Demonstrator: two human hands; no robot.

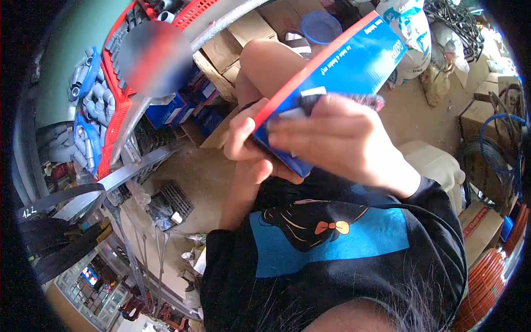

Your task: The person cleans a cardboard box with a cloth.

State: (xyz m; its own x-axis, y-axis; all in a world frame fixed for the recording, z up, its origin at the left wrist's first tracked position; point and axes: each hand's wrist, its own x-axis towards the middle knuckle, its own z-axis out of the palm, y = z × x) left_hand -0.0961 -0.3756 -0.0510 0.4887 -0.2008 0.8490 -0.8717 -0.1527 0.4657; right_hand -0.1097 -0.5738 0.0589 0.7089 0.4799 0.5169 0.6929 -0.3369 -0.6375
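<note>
A blue cardboard box (pixel 354 55) with a red edge and white lettering is tilted up in front of my chest. My left hand (pixel 246 141) grips its lower left corner, thumb and fingers around the edge. Across the lower part of the blue face lies my right hand (pixel 337 133), its fingers bent and blurred by motion. A dark, speckled, cloth-like thing (pixel 373 102) shows along the upper side of that hand; I cannot tell exactly what it is. Beside the right fingers is a small white patch (pixel 313 92) on the box.
Red crates (pixel 119 133) of grey pipe fittings (pixel 99 105) stand at left. Cardboard boxes (pixel 232 41) and a blue basin (pixel 321 27) are beyond my legs. At right are a pale jerrycan (pixel 434 166), a coil of orange pipe (pixel 481 288) and a white sack (pixel 412 39).
</note>
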